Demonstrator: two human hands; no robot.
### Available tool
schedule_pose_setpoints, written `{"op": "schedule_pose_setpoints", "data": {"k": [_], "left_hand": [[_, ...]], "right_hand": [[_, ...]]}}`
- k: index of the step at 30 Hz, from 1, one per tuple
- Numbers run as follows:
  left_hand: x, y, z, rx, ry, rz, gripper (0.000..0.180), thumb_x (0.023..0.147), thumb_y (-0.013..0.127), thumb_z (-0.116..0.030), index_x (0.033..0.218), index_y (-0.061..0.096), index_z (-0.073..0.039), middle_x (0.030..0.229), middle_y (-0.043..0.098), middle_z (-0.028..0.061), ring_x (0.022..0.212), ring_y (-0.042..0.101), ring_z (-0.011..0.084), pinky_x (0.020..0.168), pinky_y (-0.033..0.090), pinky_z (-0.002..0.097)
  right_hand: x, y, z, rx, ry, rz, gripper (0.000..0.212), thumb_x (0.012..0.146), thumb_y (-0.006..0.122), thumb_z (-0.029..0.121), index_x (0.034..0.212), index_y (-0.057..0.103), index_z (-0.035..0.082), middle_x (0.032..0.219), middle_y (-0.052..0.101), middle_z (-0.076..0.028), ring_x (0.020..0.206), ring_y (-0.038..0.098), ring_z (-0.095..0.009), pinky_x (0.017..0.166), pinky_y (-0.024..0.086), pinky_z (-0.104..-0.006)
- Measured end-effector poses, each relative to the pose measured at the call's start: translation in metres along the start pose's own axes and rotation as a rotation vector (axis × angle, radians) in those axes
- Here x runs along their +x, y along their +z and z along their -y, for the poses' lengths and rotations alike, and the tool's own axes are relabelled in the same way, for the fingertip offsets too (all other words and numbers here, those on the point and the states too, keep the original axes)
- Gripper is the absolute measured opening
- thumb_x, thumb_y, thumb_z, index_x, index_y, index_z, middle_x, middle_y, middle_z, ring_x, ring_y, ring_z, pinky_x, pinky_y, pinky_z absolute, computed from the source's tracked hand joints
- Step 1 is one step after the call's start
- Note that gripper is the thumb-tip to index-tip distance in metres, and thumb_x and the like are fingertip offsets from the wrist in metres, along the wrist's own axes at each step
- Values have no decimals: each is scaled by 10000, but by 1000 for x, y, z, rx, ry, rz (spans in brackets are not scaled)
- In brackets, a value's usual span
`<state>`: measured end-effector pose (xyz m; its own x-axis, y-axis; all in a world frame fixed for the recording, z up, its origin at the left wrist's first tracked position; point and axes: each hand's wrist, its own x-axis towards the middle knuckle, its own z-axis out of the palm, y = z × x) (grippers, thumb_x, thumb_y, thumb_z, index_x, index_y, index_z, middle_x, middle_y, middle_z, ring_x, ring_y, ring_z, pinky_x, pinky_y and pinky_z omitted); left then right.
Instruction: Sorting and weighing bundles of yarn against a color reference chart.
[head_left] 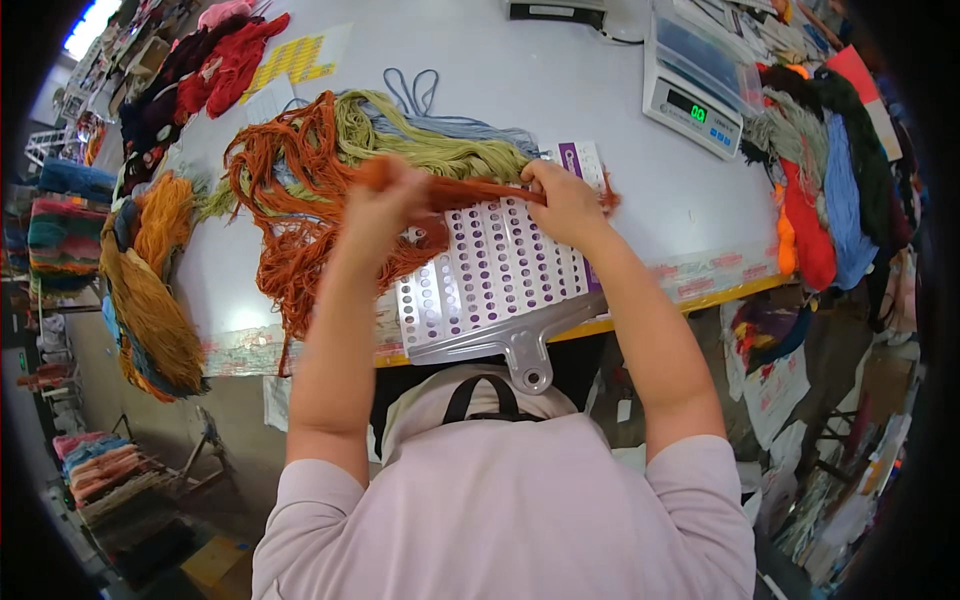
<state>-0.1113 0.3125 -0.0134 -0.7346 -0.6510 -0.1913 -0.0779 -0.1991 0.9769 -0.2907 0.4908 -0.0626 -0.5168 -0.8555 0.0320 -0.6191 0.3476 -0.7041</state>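
A rust-orange hank of thread spreads over the left part of the table, and a strand of it stretches between my two hands. My left hand, blurred by motion, is closed around the orange thread. The fingers of my right hand pinch the strand's other end near its loose tips. Below the strand lies a white card with rows of punched holes, held by a wide silver clip at its near edge. Olive-green thread and blue-grey thread lie behind the orange.
A digital scale stands at the back right of the white table. Coloured hanks hang over the right edge; brown and gold hanks hang at the left. Red thread and a yellow-patterned sheet lie at the back left.
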Motion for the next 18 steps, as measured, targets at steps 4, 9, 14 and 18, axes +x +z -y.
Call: {"op": "schedule_pose_setpoints", "data": {"k": [4, 9, 14, 18], "left_hand": [[-7, -112, -43, -368, 69, -199, 154, 879, 574, -66, 763, 493, -127, 553, 348, -50, 429, 299, 63, 395, 236, 227], [10, -189, -84, -419, 46, -465, 161, 899, 572, -121, 757, 507, -86, 604, 490, -3, 476, 396, 104, 418, 283, 232], [52, -170, -81, 39, 414, -691, 117, 896, 584, -127, 950, 572, -24, 679, 600, 65, 463, 541, 166, 458, 440, 271], [8, -99, -78, -69, 237, -274, 211, 916, 565, -218, 1015, 594, -34, 572, 500, 6, 505, 567, 143, 510, 484, 289]], "right_hand": [[2, 2, -1, -71, 3, -111, 248, 732, 566, 75, 978, 542, 54, 859, 592, -90, 803, 593, -274, 715, 474, -379], [1, 1, 8, -131, 85, -99, 216, 742, 552, 92, 952, 562, 45, 916, 615, -113, 845, 604, -308, 741, 482, -413], [1, 8, 9, -86, 50, -133, 228, 743, 554, 76, 969, 571, 48, 877, 614, -97, 783, 607, -281, 710, 486, -381], [-19, 16, 32, 226, 108, -284, 255, 766, 588, 53, 1021, 573, 60, 766, 591, -68, 663, 580, -169, 624, 469, -301]]}}
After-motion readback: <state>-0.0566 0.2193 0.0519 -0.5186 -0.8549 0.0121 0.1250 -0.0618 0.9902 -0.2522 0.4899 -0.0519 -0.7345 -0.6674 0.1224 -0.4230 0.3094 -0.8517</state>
